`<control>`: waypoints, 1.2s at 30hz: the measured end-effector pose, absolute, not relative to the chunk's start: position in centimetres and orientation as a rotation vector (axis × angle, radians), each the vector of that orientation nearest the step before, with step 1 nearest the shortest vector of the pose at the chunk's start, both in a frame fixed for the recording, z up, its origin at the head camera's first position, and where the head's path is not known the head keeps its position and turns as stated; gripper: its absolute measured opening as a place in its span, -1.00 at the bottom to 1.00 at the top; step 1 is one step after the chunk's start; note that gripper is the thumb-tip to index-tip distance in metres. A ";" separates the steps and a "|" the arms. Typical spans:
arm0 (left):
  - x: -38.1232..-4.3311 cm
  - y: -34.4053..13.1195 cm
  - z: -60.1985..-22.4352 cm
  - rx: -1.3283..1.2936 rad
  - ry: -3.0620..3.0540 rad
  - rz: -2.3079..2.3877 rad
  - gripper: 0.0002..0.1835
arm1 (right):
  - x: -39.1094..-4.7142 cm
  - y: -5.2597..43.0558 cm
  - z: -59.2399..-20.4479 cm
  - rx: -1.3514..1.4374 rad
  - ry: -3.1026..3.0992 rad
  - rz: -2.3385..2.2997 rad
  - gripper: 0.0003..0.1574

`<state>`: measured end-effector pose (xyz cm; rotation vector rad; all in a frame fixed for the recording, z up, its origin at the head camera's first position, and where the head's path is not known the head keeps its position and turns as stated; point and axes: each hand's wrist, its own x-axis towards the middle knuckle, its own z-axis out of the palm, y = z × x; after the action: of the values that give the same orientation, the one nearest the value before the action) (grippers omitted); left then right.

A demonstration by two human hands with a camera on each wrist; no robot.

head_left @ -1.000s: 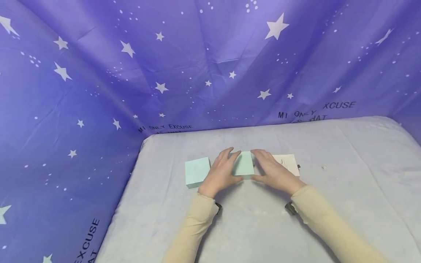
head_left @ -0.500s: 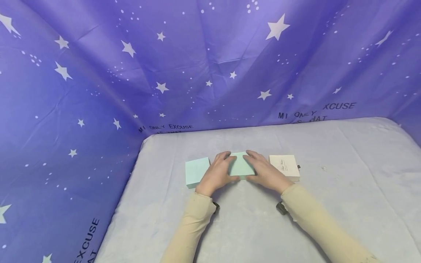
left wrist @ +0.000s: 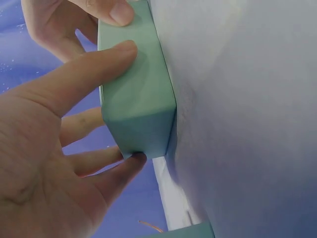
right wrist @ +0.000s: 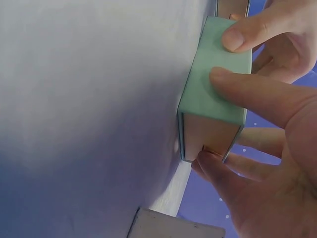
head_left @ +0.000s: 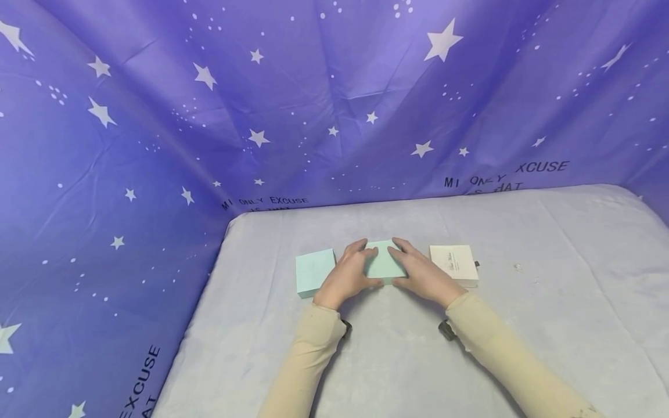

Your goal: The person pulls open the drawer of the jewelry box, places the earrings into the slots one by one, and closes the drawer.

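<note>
A mint-green box (head_left: 385,262) rests in the middle of the cloth-covered surface, with a hand at each side. My left hand (head_left: 344,280) grips its left end, thumb on the near side and fingers over the top and around the end. My right hand (head_left: 425,277) holds the right end likewise; in the right wrist view its fingertips touch the box's beige end panel (right wrist: 205,133). Both thumbs press the near side a little apart, as the left wrist view shows. Another mint-green box (head_left: 315,270) sits left of my left hand. Beyond my right hand is a white box (head_left: 453,261) with dark lettering.
Small clear bits (head_left: 517,267) lie on the pale cloth (head_left: 564,325) to the right. A dark tab (head_left: 477,264) sticks out from the white box's right side. Behind and to the left hangs a purple curtain (head_left: 308,104) with white stars.
My right hand has moved left and closed on the middle box, uncovering more of the white box. The middle box has shifted slightly left. Over the last half second the hands barely move.
</note>
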<state>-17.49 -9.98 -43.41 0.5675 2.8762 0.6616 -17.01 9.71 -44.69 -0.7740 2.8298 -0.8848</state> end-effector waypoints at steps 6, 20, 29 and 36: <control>-17.5 -9.9 -43.4 0.568 2.871 0.683 -0.20 | -16.8 9.8 -44.7 -0.758 2.831 -0.883 -0.09; -16.5 -10.2 -42.5 0.622 2.948 0.648 -0.19 | -15.3 10.1 -43.9 -0.771 2.835 -0.945 -0.11; -14.3 -10.3 -41.3 0.705 3.055 0.594 -0.17 | -12.7 10.4 -42.5 -0.824 2.907 -0.946 -0.12; -12.9 -10.3 -40.9 0.769 3.081 0.586 -0.18 | -11.4 10.7 -41.9 -0.845 2.941 -0.923 -0.10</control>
<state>-12.93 -10.25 -40.88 0.7692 3.0807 0.5858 -11.38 10.69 -41.92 -0.8452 2.9407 -0.9231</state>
